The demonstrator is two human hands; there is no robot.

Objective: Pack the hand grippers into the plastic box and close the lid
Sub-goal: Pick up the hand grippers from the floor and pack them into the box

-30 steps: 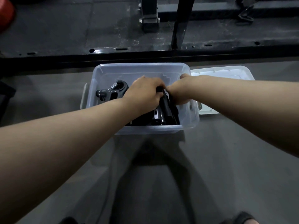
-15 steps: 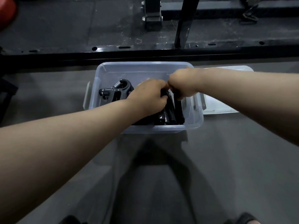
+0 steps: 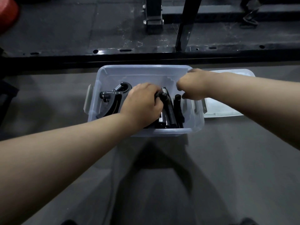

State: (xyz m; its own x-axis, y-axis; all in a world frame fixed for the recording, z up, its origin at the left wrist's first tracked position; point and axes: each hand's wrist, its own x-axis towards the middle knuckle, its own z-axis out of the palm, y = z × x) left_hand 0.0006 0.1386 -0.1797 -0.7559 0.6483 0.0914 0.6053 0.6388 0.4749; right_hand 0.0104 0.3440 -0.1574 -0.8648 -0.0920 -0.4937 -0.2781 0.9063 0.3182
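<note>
A clear plastic box (image 3: pixel 146 72) stands open on the grey floor in front of me. Inside lie black hand grippers with metal springs: one (image 3: pixel 113 96) at the left side, and more (image 3: pixel 168 109) packed upright at the right. My left hand (image 3: pixel 142 104) is down in the box, its fingers curled round the top of a middle gripper beside its spring. My right hand (image 3: pixel 191 86) hovers over the box's right end, fingers loosely curled and holding nothing. The clear lid (image 3: pixel 227 108) lies flat on the floor just right of the box.
A black metal rack base (image 3: pixel 146 57) runs across the floor right behind the box, with upright posts (image 3: pixel 185 21) rising from it. A red object (image 3: pixel 6 13) shows at the top left corner. Grey floor (image 3: pixel 227 159) spreads in front of the box.
My right hand has let go of the grippers and drawn back to the right, above the box's right end. My left hand stays on the middle gripper.
</note>
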